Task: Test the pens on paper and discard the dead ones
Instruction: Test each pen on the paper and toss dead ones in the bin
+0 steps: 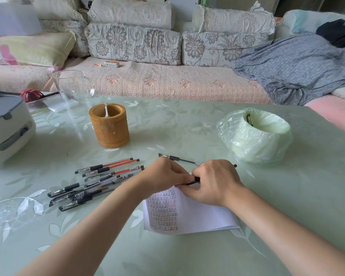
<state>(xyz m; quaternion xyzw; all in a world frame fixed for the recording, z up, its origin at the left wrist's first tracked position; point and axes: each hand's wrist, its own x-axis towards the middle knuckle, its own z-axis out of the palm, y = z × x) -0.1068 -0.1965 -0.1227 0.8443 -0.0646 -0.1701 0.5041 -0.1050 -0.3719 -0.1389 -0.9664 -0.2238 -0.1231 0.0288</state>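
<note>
The black pen [196,179] is held just above the far edge of the paper [189,214], near the middle of the desk [167,126]. The grip of the left hand [168,176] is pinched on one end and the grip of the right hand [213,183] is curled round the other. I judge it light, stiff and a little slippery, so it is best taken by the rubber sleeve close to the tip. Other pens [96,182] lie to the left, one loose pen [179,158] lies just beyond the hands, and the lined bin [255,134] stands far right.
</note>
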